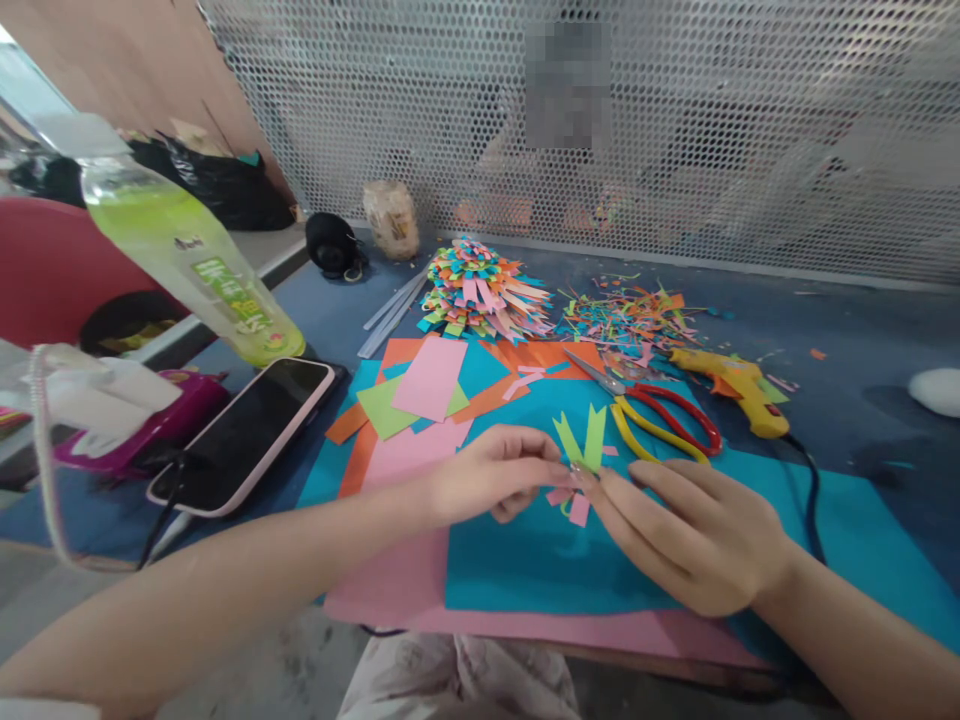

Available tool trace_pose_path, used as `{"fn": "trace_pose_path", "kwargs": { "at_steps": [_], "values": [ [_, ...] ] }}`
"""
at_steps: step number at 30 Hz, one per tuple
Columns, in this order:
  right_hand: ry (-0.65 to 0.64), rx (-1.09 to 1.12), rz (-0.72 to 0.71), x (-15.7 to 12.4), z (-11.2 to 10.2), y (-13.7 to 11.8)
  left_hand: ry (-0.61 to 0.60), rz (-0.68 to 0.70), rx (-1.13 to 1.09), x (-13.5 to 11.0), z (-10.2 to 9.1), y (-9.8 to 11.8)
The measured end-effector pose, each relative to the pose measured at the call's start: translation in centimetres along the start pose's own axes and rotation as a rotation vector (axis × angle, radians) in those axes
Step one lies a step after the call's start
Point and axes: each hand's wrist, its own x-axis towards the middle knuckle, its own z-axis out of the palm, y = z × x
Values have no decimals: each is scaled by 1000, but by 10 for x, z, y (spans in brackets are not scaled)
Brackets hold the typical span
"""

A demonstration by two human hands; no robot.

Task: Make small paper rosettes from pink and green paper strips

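We pinch a small paper piece [595, 435] between our two hands, the fingertips of the left hand [499, 472] closed on its left side and those of the right hand [697, 540] closed at its right, nearly meeting. Notched green strips fan out beyond the grip, and pink ends hang on the near side of it. Beneath the grip we have a blue sheet [555, 580], lying over a pink sheet [397, 600]. Just beyond the grip and to its right lie the scissors [619, 390], with a yellow glue gun [731, 385] farther right. Well beyond the grip we see a fringed paper cone [480, 290], with a pile of shreds [630, 320] to its right. Left of the grip, well apart from our fingers, are a phone [251, 435] and a bottle [195, 255]
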Motion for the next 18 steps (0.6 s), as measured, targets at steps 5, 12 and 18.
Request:
{"fn": "trace_pose_path", "kwargs": {
  "at_steps": [5, 12, 18],
  "values": [
    [64, 181, 324, 2, 3, 7, -15, 87, -107, -2, -4, 0],
    [260, 881, 1012, -3, 20, 9, 326, 530, -98, 6, -15, 2],
    [151, 1279, 1136, 5, 21, 7, 237, 621, 172, 5, -11, -2]
  ]
}}
